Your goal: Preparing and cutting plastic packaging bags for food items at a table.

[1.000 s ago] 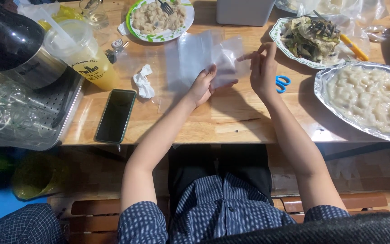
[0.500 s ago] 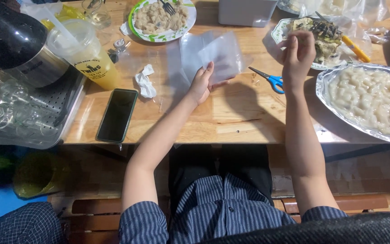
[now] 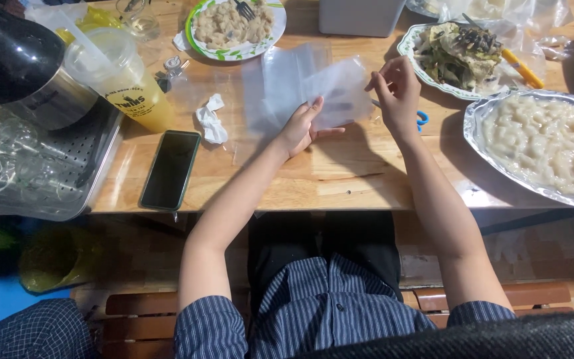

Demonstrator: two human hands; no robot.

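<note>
Clear plastic bag (image 3: 330, 93): thin, translucent, slightly milky, held flat just above the wooden table (image 3: 340, 179) between the two hands; its edges are soft and faintly creased, and more clear plastic sheets (image 3: 280, 80) lie under and beyond it. Left hand (image 3: 300, 126): fingers extended, pinching the bag's near lower edge, thumb pointing toward the right hand. Right hand (image 3: 396, 93): fingers curled, fingertips closed on the bag's right edge; just behind its palm lies a pair of blue-handled scissors (image 3: 421, 119), mostly hidden. Left of the left-hand fingers: a crumpled white tissue (image 3: 210, 119); further left, a dark phone (image 3: 171, 169) lying flat and a lidded plastic cup (image 3: 117, 76) of yellow drink. Beyond the fingertips of both hands: a green-rimmed plate (image 3: 234, 26) of pale food with a fork. Right of the right hand: a bowl (image 3: 456, 56) of dark greens; a foil tray (image 3: 539, 149) of pale dumpling-like pieces.
</note>
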